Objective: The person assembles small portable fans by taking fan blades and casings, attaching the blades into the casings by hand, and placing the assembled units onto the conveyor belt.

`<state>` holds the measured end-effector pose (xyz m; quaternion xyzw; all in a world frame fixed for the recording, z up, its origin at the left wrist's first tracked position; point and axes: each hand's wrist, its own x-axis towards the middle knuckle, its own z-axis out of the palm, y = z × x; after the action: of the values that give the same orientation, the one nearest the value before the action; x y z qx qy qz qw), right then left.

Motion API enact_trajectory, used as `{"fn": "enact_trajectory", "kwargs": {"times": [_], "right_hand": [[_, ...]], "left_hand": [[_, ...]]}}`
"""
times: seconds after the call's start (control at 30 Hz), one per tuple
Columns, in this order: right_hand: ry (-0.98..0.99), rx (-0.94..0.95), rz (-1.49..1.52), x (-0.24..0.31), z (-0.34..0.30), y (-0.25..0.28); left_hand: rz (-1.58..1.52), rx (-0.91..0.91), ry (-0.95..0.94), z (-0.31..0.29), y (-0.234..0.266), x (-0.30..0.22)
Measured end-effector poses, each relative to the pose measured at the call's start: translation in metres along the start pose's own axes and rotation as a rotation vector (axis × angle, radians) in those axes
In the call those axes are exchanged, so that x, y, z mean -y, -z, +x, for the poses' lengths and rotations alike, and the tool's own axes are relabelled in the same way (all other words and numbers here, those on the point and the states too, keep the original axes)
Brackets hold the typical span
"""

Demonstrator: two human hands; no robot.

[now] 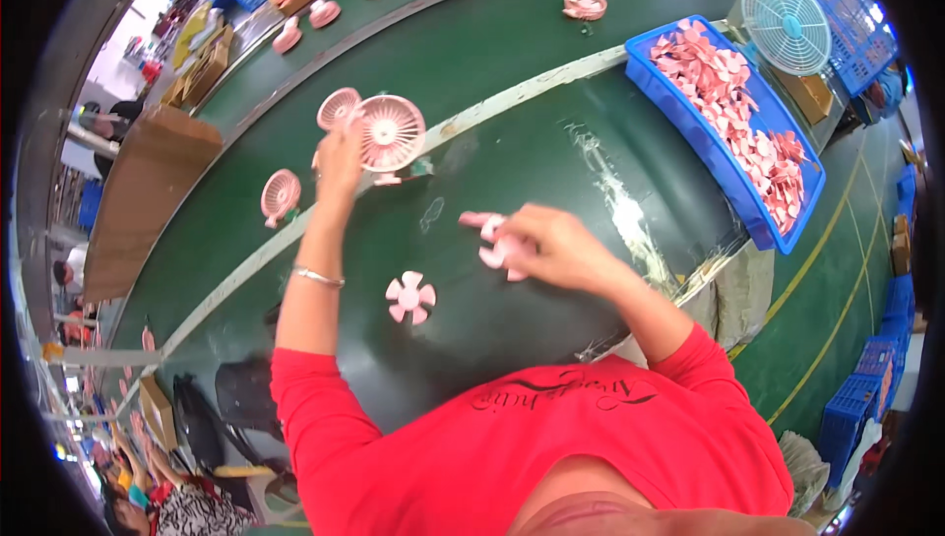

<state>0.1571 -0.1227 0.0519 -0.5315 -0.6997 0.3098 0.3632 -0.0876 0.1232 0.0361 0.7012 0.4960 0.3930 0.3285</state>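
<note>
My left hand [340, 157] is closed on the left edge of a round pink fan housing [392, 132] with a slatted grille. Just behind those fingers is a second pink housing [339, 107]; I cannot tell whether they touch it. Over the dark green table, my right hand [556, 246] has its fingers closed on pink fan blades [500, 252]; how many is unclear, as the fingers cover part of them. A single five-bladed pink fan blade [410, 297] lies flat between my forearms. Another pink housing [281, 195] rests left of my left forearm.
A blue tray [679, 123] heaped with pink fan blades stands at the right, near a turquoise desk fan [787, 23]. Across the green belt [472, 39] sits one more pink housing [585, 5]. Brown cardboard [148, 196] leans at the left. Several people are at the far left.
</note>
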Motion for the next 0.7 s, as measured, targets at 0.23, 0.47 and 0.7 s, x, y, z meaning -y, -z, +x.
{"fn": "enact_trajectory", "kwargs": {"times": [0.23,0.47,0.7], "right_hand": [[0.319,-0.545,-0.358,0.026,0.014,0.007],[0.468,-0.667,-0.572,0.036,0.010,-0.011],[0.366,-0.821,-0.529,0.037,-0.010,-0.005]], "left_hand": [[-0.772,0.299,0.227,-0.107,-0.051,-0.099],[-0.703,0.288,0.085,-0.163,-0.060,-0.117],[-0.620,0.169,0.028,-0.184,-0.076,-0.122]]}}
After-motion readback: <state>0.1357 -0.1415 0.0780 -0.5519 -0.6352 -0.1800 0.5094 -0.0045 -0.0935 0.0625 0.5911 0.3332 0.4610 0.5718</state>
